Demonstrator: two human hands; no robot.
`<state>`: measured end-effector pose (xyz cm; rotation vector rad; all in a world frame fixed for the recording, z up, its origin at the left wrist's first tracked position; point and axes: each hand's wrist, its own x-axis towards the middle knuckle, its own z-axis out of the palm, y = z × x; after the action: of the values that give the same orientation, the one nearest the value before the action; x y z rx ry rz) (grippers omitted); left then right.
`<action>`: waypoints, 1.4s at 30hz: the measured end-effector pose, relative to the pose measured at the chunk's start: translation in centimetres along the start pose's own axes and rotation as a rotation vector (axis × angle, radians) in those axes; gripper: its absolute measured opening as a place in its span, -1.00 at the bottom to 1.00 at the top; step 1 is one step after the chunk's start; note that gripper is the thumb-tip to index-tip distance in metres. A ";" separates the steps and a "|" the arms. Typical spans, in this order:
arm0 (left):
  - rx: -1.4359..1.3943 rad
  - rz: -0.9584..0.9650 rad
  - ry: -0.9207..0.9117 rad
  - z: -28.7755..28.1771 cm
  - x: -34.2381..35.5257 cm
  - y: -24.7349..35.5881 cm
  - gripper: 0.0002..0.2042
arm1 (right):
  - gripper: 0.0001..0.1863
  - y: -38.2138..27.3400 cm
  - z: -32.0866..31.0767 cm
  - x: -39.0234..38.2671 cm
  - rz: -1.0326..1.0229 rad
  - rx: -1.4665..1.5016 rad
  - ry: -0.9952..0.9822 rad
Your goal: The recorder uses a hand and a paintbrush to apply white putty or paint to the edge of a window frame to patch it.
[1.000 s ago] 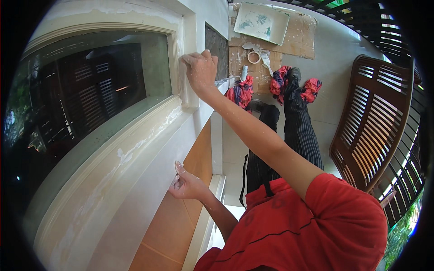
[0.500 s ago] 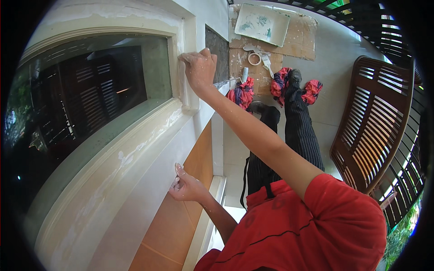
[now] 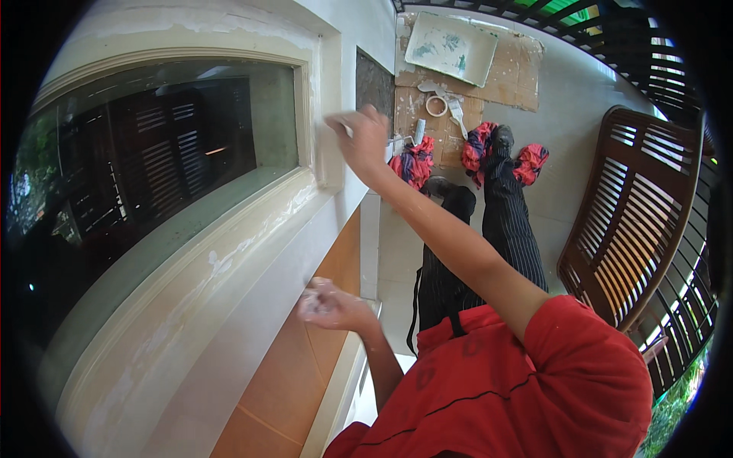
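Observation:
My right hand (image 3: 362, 141), smeared by motion, is closed beside the upright edge of the pale window frame (image 3: 330, 114). What its fingers hold, if anything, cannot be made out. Lower down, my left hand (image 3: 330, 305) is curled in front of the orange-brown wall panel (image 3: 279, 382). White residue coats its fingers and palm; whatever it may hold is too blurred to name. Rough white patches (image 3: 221, 263) mark the cream sill below the dark window glass (image 3: 175, 145).
On stained cardboard (image 3: 515, 76) lie a white paint tray (image 3: 450, 49), a tape roll (image 3: 436, 106), a paintbrush (image 3: 458, 118) and a small roller (image 3: 420, 131). Red-and-dark cloth (image 3: 416, 164) bunches around my feet. A brown slatted wooden chair (image 3: 630, 217) stands to the right, by dark railings.
My right hand has pulled away from the frame's edge, rightward and slightly down. My left hand has shifted a little right and turned, showing more of its whitened palm. The view has shifted slightly.

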<state>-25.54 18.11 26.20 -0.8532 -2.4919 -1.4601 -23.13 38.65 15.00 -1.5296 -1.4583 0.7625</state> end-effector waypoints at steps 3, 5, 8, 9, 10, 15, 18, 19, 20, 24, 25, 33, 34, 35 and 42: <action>-0.128 -0.014 -0.253 1.5 -4.2 2.6 -0.81 | -0.93 3.4 -4.4 -3.6 0.103 0.102 -0.055; -0.103 -0.062 -0.335 4.0 -3.6 5.4 -0.87 | -0.90 6.8 -8.4 -5.9 0.144 -0.023 -0.191; -0.187 -0.160 -0.358 10.6 -1.2 5.2 -0.90 | -0.85 13.3 -15.1 -8.5 0.306 -0.086 -0.329; -0.091 -0.067 -0.327 12.8 0.8 5.6 -0.87 | -0.84 15.8 -17.4 -8.9 0.358 -0.148 -0.399; -0.016 -0.111 -0.328 14.6 2.6 5.1 -0.85 | -0.85 17.4 -19.7 -9.0 0.502 -0.099 -0.407; 0.325 0.288 -0.147 20.7 8.4 3.2 -0.75 | -0.79 27.0 -30.0 -9.4 0.688 -0.192 -0.321; 0.336 0.278 -0.188 22.9 7.3 3.6 -0.78 | -0.74 32.9 -35.8 -10.8 0.786 -0.268 -0.200; 0.351 0.283 -0.179 23.3 7.1 2.9 -0.78 | -0.72 34.5 -37.2 -11.3 0.809 -0.266 -0.217; 0.409 0.323 -0.155 23.4 7.0 1.8 -0.80 | -0.71 35.4 -38.2 -11.7 0.831 -0.264 -0.236; 0.466 0.264 -0.063 24.0 7.0 2.0 -0.86 | -0.70 35.6 -39.9 -10.4 0.905 -0.368 -0.427; 0.477 0.263 -0.056 24.1 7.1 2.1 -0.86 | -0.70 36.8 -39.8 -10.0 0.901 -0.365 -0.439; 0.527 0.168 0.041 25.2 7.3 2.2 -0.90 | -0.69 39.0 -38.6 -5.1 0.832 -0.223 -0.579; 0.530 0.166 0.045 25.2 7.3 2.1 -0.90 | -0.69 38.9 -38.2 -4.4 0.829 -0.223 -0.584; 0.527 0.172 0.051 25.2 7.1 2.0 -0.90 | -0.69 38.7 -37.8 -3.6 0.869 -0.187 -0.582; 0.425 0.260 -0.030 24.1 7.7 1.3 -0.92 | -0.71 38.6 -36.3 -2.0 0.885 -0.038 -0.605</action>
<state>-27.28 41.88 17.47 -1.0602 -2.4592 -0.8013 26.14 32.68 -3.68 -2.0968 -1.1317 1.8484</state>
